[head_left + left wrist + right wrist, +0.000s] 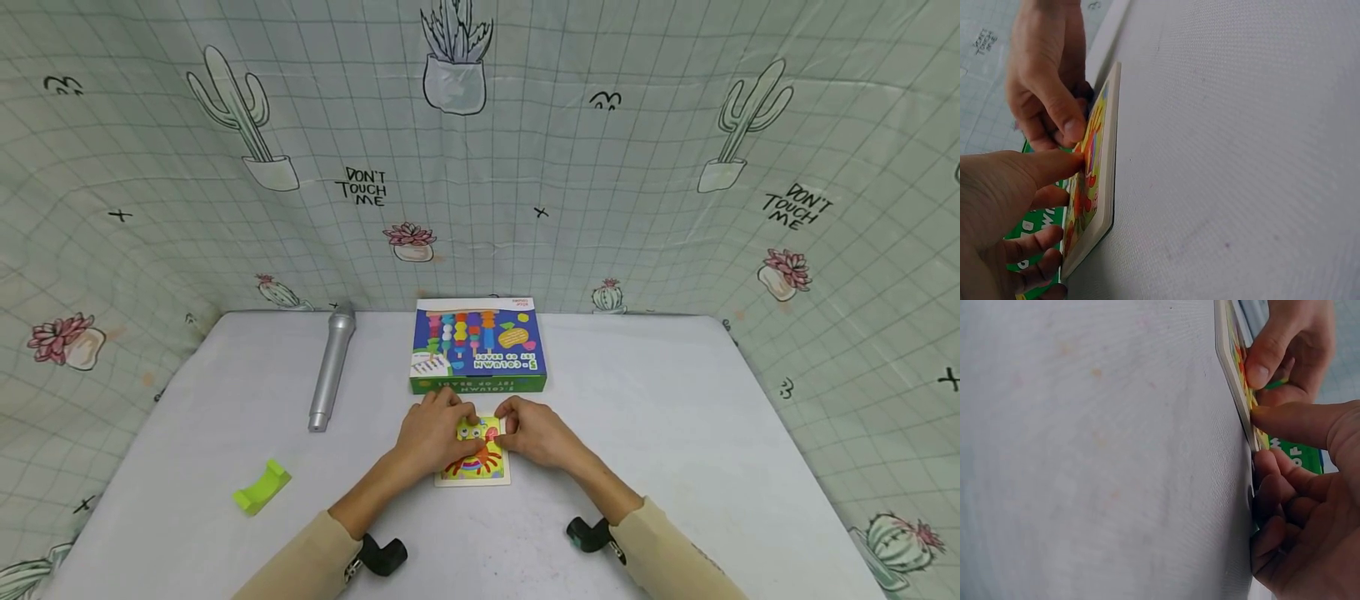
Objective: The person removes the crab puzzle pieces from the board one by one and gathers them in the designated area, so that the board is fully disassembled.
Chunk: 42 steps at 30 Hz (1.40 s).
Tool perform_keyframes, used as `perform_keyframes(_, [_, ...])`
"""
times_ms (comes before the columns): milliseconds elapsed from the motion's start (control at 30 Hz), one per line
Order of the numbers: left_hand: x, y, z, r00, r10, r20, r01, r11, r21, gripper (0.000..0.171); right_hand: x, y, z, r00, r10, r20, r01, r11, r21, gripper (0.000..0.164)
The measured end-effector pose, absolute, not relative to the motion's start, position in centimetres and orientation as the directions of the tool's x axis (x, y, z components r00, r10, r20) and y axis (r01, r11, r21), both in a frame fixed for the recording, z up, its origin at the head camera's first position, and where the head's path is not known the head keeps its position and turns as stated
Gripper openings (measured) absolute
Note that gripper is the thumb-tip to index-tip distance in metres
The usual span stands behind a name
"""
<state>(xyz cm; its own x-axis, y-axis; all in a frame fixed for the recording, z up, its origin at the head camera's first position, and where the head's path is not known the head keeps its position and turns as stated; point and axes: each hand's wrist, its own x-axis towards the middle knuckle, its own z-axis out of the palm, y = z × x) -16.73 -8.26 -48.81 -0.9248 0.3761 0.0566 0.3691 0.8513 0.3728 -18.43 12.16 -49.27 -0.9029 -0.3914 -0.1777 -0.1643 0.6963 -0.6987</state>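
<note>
A small square crab puzzle [487, 468] in a pale frame lies flat on the white table in the head view. My left hand [433, 432] covers its left side, thumb across the picture and bent fingers at the upper part. From the right, my right hand [542, 433] pinches the upper right edge, with the thumb on the picture. In the left wrist view both thumbs nearly meet over the puzzle [1110, 162]. The right wrist view shows the right fingers curled beside the puzzle's edge [1229, 356]. Part of the picture is hidden under the hands.
A bead-set box [480, 343] lies just beyond the hands. Left of it is a silver microphone-shaped rod [330, 367]. A bright green curved block [262, 487] sits at the left of the white table [675, 433]. A patterned cloth [487, 167] hangs behind.
</note>
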Motion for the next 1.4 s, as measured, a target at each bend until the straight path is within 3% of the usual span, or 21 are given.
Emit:
perform_keyframes(400, [-16.8,-8.2,-48.9,-0.925,0.374,0.063,0.369,0.849,0.378,0.031,-18.3,12.3,-49.1,-0.925,-0.356,-0.131,-0.141,0.644,-0.752,0.017])
perform_keyframes(1400, [-16.9,-7.8,-48.7,-0.939,0.344,0.022,0.329,0.874,0.357,0.03,-18.2,13.3,-48.5,-0.908,-0.411,-0.079,-0.161,0.518,-0.84,0.013])
